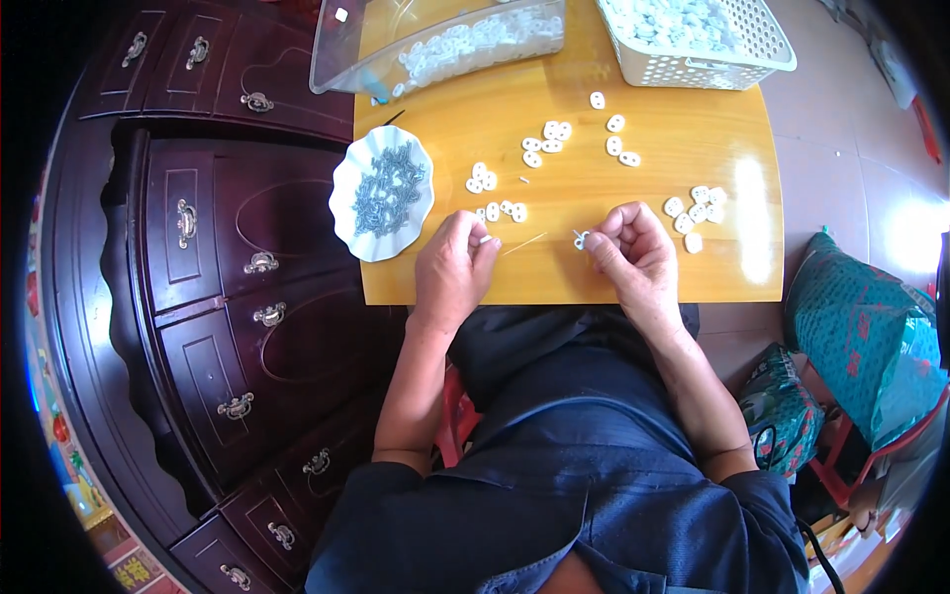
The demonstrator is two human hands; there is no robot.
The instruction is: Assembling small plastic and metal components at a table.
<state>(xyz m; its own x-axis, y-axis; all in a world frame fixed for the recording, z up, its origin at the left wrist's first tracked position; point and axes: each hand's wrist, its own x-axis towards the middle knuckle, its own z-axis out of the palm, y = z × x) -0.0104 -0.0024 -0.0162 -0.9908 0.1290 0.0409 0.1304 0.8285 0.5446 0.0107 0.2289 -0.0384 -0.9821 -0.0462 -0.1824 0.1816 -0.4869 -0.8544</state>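
Note:
My left hand (453,265) is over the table's near edge, thumb and forefinger pinched on a small white piece (486,239) whose shape is mostly hidden. Across from it, my right hand (638,255) pinches a small white two-holed piece (581,241) with a thin metal pin showing at it. A thin pale stick (524,244) lies on the wood between the hands. Just beyond my left hand sits a short row of white two-holed pieces (493,212). A white scalloped dish (345,198) beside that hand holds many small grey metal pins (388,193).
More white pieces lie in loose groups, at the middle (552,146) and right (714,212) of the wooden table (594,282). A clear plastic bin (341,74) and a white perforated basket (683,74), both filled with white pieces, stand at the far side. Dark drawers (188,228) flank the left.

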